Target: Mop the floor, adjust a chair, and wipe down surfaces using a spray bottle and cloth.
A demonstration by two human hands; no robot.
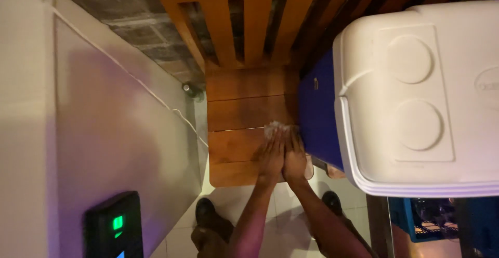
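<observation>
My left hand (pixel 271 156) and my right hand (pixel 294 157) lie side by side, fingers together, palms down on the seat of a wooden bench (pixel 236 115). Under and just beyond the fingertips lies something pale and crumpled (pixel 275 128), perhaps a cloth or plastic; I cannot tell which, nor whether the hands grip it. Both hands sit right beside the blue wall of a large cooler (pixel 318 117) with a white lid (pixel 416 97).
The bench's slatted back (pixel 249 19) stands beyond the seat. A pale wall (pixel 109 133) with a thin white cable runs on the left, carrying a dark device with a green light (pixel 115 226). My shoes (pixel 205 211) stand on white floor tiles. A blue crate (pixel 431 221) sits under the cooler.
</observation>
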